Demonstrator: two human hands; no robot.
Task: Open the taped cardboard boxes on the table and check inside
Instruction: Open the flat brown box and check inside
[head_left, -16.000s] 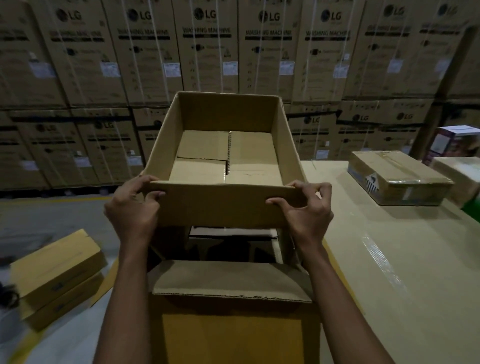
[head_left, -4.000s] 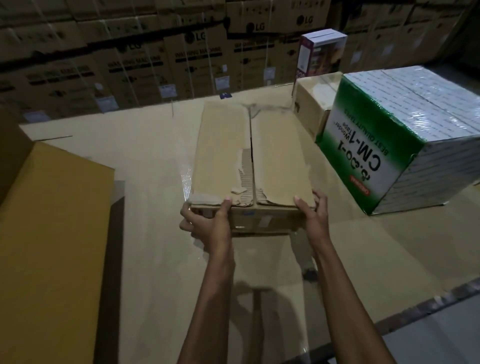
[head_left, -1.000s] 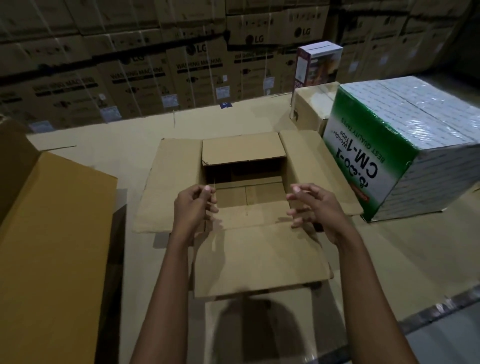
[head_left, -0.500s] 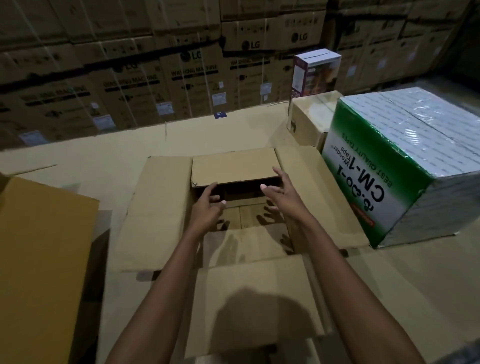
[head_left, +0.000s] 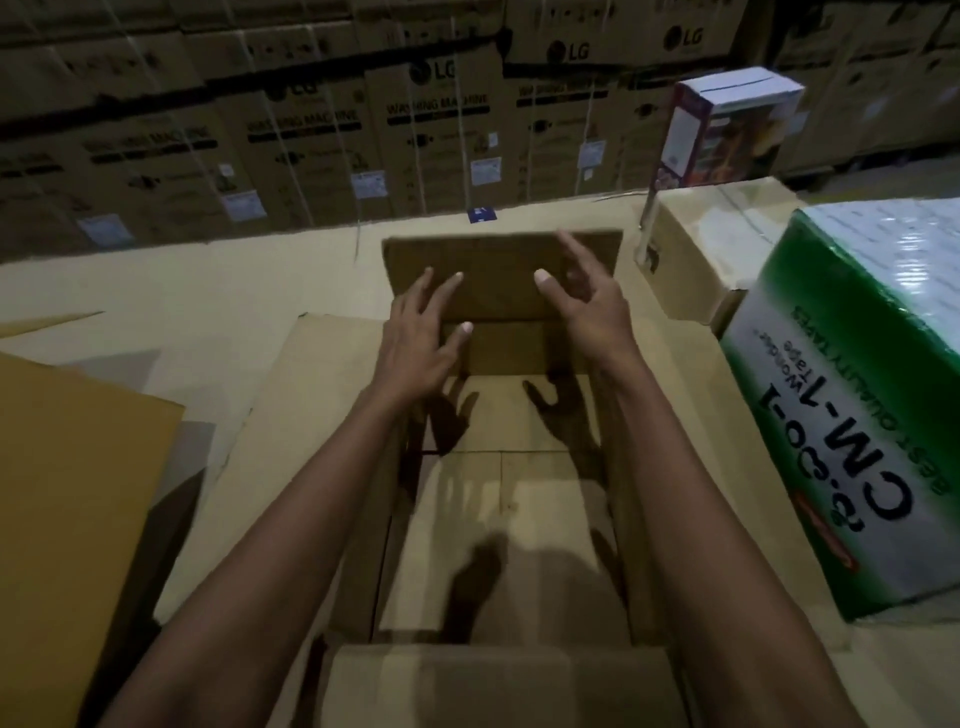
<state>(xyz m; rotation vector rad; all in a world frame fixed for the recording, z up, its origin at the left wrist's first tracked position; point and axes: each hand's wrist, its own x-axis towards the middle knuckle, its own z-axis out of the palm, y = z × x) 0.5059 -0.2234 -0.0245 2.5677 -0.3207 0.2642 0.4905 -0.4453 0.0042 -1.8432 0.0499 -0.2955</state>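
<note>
Since half a second earlier, both hands had pushed forward and the far flap (head_left: 498, 275) had swung up and back from the opening. The opened box (head_left: 519, 519) sat mid-tabletop toward the near edge, and inside it showed only its own cardboard floor, crossed by a seam and the hands' shadows. The left hand (head_left: 415, 338) and right hand (head_left: 587, 306) reached over the opening with fingers spread wide and holding nothing, their tips at the far flap's face. The left flap (head_left: 311, 441) lay flat outward and the near flap (head_left: 498, 686) folded toward the person.

A green-and-white box (head_left: 857, 415) stood just beside the right side, with a small brown box (head_left: 701, 244) behind it carrying an upright printed carton (head_left: 727, 130). A yellow-brown box (head_left: 67, 493) sat at the left edge. Bare tabletop (head_left: 182, 291) ran from the left flap to the far edge, where stacked cartons (head_left: 441, 130) rose beyond.
</note>
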